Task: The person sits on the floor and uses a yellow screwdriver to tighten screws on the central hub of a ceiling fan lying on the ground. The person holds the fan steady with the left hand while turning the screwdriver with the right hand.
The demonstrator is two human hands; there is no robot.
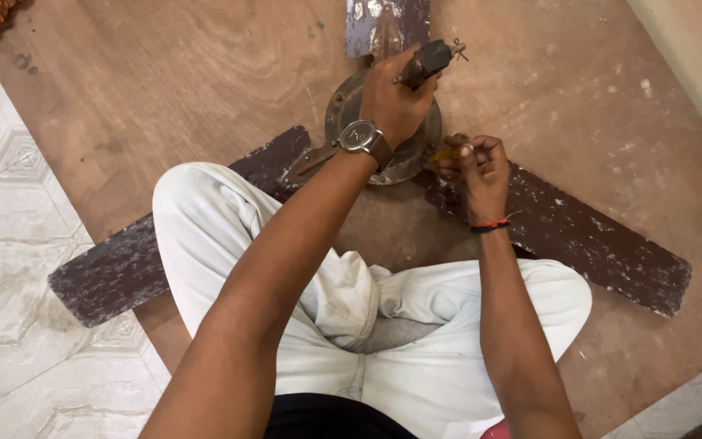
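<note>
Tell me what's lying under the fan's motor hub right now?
The motor hub rests on a brown wooden board, with three worn blades spreading over it. The left hand and right hand cover part of the hub.

the far fan blade is cut off by the top edge; the motor hub is largely hidden by the left hand.

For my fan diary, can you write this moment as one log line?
left hand: grips dark-handled tool | right hand: pinches small yellow piece | under both: old ceiling fan
</note>
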